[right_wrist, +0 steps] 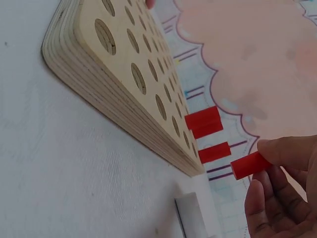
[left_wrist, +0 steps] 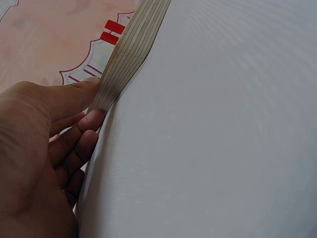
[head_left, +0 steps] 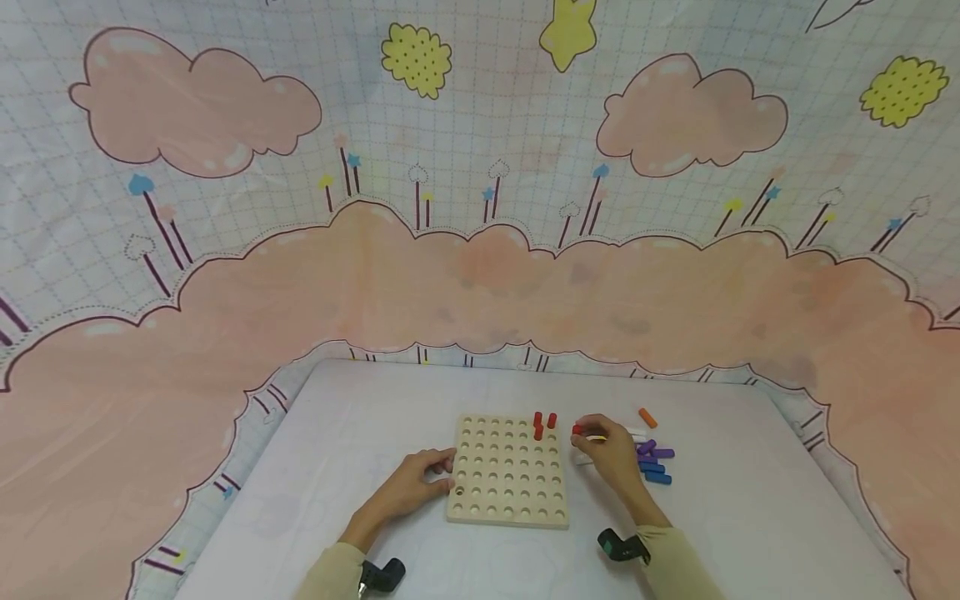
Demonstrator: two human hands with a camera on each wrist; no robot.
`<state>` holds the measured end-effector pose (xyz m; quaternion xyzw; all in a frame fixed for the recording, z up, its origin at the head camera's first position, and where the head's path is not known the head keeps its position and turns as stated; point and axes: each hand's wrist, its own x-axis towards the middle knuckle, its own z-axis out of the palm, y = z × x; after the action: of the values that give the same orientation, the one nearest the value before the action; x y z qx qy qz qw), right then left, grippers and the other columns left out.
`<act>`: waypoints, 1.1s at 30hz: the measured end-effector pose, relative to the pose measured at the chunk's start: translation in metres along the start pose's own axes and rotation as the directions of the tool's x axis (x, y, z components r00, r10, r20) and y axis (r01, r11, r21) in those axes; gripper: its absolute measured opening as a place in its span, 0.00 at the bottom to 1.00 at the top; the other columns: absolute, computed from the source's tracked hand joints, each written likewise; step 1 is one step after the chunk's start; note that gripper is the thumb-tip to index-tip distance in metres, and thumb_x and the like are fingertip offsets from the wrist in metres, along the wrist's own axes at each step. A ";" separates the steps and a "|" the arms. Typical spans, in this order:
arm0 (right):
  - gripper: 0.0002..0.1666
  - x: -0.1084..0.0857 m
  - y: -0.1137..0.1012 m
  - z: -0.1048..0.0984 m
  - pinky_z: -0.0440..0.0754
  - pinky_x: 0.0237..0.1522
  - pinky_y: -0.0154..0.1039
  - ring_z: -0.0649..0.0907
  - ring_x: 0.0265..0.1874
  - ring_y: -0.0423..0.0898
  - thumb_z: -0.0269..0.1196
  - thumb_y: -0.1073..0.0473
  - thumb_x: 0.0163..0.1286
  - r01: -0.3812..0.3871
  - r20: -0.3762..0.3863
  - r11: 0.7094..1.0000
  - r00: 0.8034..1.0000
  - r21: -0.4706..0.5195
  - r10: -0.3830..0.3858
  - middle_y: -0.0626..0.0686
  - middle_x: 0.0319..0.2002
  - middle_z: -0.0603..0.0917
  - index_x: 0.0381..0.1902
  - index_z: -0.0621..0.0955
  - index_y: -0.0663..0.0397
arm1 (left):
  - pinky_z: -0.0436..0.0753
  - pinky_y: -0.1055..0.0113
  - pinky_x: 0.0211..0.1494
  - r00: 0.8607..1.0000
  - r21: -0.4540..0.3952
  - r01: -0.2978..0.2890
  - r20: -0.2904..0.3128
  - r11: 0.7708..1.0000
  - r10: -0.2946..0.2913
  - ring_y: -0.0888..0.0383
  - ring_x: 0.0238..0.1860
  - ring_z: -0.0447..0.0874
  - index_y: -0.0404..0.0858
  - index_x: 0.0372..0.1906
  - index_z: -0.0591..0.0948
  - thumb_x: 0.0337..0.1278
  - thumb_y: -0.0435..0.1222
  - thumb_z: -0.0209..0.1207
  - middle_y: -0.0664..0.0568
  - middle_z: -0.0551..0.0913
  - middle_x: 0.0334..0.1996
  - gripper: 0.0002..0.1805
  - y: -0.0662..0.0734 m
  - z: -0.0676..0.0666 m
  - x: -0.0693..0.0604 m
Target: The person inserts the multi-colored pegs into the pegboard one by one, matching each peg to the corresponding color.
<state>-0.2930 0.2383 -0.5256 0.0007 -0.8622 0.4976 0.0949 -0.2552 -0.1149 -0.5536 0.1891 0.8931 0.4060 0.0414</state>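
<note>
1. The right hand (head_left: 611, 450) pinches a red peg (right_wrist: 246, 166) between thumb and fingertips, one end sticking out free.
2. That peg is just off the right edge of the wooden board (head_left: 517, 524), near its far right corner; its long axis looks roughly parallel to the three standing pegs (head_left: 538, 433) there.
3. The right hand is nearer that corner; the left hand (head_left: 408, 483), fingers loosely bent and apart from the thumb, touches the board's left edge.

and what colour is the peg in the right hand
Red; the peg pinched in the right hand shows best in the right wrist view.
</note>
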 end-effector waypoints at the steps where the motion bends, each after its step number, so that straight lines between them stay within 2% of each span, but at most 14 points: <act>1: 0.12 0.000 0.000 0.001 0.81 0.44 0.28 0.84 0.42 0.45 0.70 0.66 0.60 0.007 -0.001 1.000 1.000 0.013 -0.007 0.54 0.39 0.87 0.43 0.84 0.56 | 0.74 0.62 0.56 1.000 -0.001 0.000 0.000 1.000 0.000 0.63 0.46 0.73 0.37 0.64 0.76 0.60 0.42 0.65 0.63 0.79 0.42 0.29 0.000 0.000 0.000; 7: 0.12 0.005 -0.002 0.009 0.81 0.41 0.25 0.85 0.41 0.46 0.70 0.70 0.58 0.010 0.001 0.995 1.000 0.103 -0.010 0.58 0.38 0.87 0.41 0.84 0.60 | 0.74 0.62 0.56 1.000 -0.007 -0.007 0.004 1.000 0.007 0.62 0.46 0.73 0.37 0.65 0.76 0.60 0.42 0.64 0.63 0.79 0.43 0.29 -0.001 0.000 0.001; 9: 0.12 0.006 -0.002 0.012 0.82 0.43 0.28 0.85 0.42 0.48 0.70 0.69 0.58 -0.001 0.007 0.994 1.000 0.111 0.000 0.58 0.39 0.87 0.42 0.84 0.60 | 0.74 0.62 0.56 1.000 -0.006 -0.006 0.005 1.000 0.006 0.62 0.46 0.73 0.37 0.65 0.76 0.60 0.42 0.64 0.63 0.79 0.43 0.29 -0.001 -0.001 0.001; 14: 0.12 0.007 -0.003 0.020 0.84 0.49 0.40 0.84 0.46 0.50 0.70 0.66 0.61 -0.037 0.012 0.996 0.999 0.083 0.036 0.56 0.42 0.87 0.43 0.84 0.57 | 0.74 0.62 0.56 1.000 -0.002 0.000 0.004 1.000 0.000 0.63 0.46 0.72 0.37 0.65 0.76 0.60 0.43 0.65 0.64 0.79 0.42 0.29 0.000 0.000 0.001; 18: 0.12 0.007 -0.005 0.025 0.84 0.50 0.44 0.84 0.47 0.51 0.69 0.65 0.61 -0.059 0.019 0.995 0.998 0.077 0.058 0.55 0.43 0.87 0.44 0.84 0.56 | 0.74 0.62 0.56 1.000 -0.004 0.003 0.007 1.000 -0.003 0.63 0.46 0.72 0.37 0.65 0.76 0.60 0.43 0.65 0.64 0.79 0.42 0.29 0.000 -0.001 0.001; 26: 0.12 0.009 -0.006 0.032 0.84 0.50 0.46 0.84 0.47 0.50 0.68 0.64 0.64 -0.101 0.029 0.994 0.995 0.041 0.100 0.54 0.44 0.86 0.46 0.83 0.53 | 0.74 0.62 0.56 1.000 -0.010 0.007 0.011 1.000 -0.007 0.62 0.46 0.73 0.37 0.65 0.75 0.60 0.42 0.65 0.63 0.79 0.42 0.29 0.001 -0.001 0.002; 33: 0.13 0.009 -0.004 0.035 0.84 0.50 0.46 0.84 0.46 0.51 0.68 0.65 0.63 -0.096 0.019 0.995 0.995 0.028 0.096 0.54 0.44 0.87 0.46 0.83 0.54 | 0.74 0.62 0.56 1.000 -0.003 0.018 0.006 1.000 -0.018 0.62 0.46 0.72 0.37 0.65 0.76 0.60 0.42 0.65 0.63 0.79 0.42 0.29 0.002 -0.001 0.001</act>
<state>-0.3072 0.2069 -0.5375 -0.0350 -0.8549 0.5138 0.0633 -0.2560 -0.1136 -0.5515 0.1822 0.8940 0.4065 0.0483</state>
